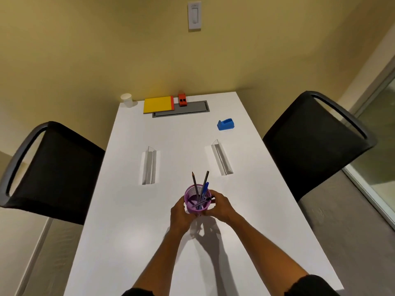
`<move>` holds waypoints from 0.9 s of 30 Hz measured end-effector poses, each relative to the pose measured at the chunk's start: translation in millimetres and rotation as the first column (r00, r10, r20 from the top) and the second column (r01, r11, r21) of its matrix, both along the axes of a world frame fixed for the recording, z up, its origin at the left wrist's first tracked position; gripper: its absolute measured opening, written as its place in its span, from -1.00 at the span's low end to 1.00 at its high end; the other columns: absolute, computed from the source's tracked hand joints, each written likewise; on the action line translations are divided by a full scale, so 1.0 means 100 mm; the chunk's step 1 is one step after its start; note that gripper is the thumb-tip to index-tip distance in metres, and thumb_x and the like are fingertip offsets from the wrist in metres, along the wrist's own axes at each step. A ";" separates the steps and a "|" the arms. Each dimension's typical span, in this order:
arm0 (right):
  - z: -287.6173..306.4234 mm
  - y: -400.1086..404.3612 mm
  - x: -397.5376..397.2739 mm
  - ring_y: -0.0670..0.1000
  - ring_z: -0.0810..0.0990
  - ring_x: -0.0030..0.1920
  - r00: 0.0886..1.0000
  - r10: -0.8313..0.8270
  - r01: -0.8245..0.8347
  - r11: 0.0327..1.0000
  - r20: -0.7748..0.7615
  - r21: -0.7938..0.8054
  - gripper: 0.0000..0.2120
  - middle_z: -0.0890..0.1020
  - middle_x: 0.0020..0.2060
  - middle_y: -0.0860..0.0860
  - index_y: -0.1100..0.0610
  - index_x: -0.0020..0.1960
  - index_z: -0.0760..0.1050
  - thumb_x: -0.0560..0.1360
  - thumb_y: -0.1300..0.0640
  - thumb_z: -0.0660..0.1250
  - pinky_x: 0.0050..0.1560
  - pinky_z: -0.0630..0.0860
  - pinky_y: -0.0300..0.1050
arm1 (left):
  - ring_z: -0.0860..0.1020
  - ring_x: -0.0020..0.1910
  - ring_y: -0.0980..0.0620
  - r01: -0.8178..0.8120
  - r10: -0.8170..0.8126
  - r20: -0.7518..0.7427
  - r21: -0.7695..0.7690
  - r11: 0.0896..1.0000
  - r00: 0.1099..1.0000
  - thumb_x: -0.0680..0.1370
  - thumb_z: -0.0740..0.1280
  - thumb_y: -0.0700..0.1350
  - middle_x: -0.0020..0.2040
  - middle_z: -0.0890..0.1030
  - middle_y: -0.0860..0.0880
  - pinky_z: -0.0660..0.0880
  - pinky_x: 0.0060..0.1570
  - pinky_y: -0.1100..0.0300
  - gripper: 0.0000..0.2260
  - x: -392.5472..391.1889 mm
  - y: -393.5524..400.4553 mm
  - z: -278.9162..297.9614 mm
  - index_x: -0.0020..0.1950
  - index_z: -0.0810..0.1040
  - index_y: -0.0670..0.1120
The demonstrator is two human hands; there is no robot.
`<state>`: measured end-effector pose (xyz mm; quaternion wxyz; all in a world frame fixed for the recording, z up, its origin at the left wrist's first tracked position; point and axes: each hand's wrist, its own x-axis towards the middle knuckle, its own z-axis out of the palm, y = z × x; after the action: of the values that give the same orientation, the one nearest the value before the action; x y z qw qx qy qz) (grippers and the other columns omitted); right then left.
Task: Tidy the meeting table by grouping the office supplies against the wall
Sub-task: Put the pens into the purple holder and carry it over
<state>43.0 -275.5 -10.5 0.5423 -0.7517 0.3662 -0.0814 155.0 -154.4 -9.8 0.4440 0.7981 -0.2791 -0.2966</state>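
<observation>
Cupping the purple pen cup (197,201) from both sides, the left hand (180,212) and right hand (218,207) wrap their grip around its mesh wall, near the middle of the white bench (128,242). Whether the cup sits on the surface or is just lifted is hard to tell from this angle. Pencils and pens (202,189) stand loose and tall inside, leaning away, so the cup should stay upright and travel smoothly, or they may tip out. The goal is the far end by the wall, where a yellow notepad (158,104), an orange stapler (182,99) and a white paper cup (127,99) already sit. A clear path runs between the two clear name holders (149,165) (221,157). The blue tape dispenser (225,124) lies apart from the group and likely needs moving too.
</observation>
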 end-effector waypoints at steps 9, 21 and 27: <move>0.15 0.69 -0.80 -0.07 0.59 0.03 0.998 -0.058 0.058 0.998 -0.004 -0.020 -0.30 0.62 0.07 -0.09 0.06 0.28 0.50 0.19 0.15 0.66 -0.06 0.52 -0.39 | 0.54 -0.03 0.12 0.073 -0.072 0.021 -0.074 0.995 0.997 0.31 0.60 -0.10 -0.01 0.56 0.21 0.43 -0.17 0.50 -0.48 -0.69 0.64 0.07 0.17 0.47 0.17; 0.26 1.52 -2.19 0.03 0.57 0.17 0.967 -0.255 0.255 0.967 0.006 -0.007 -0.19 0.55 0.25 -0.02 0.08 0.39 0.39 0.23 0.08 0.65 0.11 0.58 -0.13 | 0.50 0.05 0.05 0.242 -0.240 0.033 -0.072 0.968 0.970 0.35 0.57 -0.04 0.24 0.57 -0.04 0.51 -0.01 0.24 -0.38 -1.96 1.20 0.26 0.36 0.44 -0.04; 0.34 1.42 -3.06 -0.01 0.57 0.15 0.907 -0.421 0.421 0.907 0.022 0.008 -0.22 0.56 0.21 -0.04 0.06 0.37 0.40 0.23 0.12 0.65 0.08 0.60 -0.13 | 0.56 0.15 -0.07 0.398 -0.393 0.068 -0.093 0.913 0.917 0.37 0.56 -0.07 0.26 0.58 -0.08 0.55 0.11 0.12 -0.42 -2.74 0.89 0.40 0.34 0.46 -0.06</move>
<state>-262.9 -133.7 23.8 0.5171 -0.6534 0.5137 -0.2045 -119.4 -65.7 30.7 0.4091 0.7077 -0.4604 -0.3461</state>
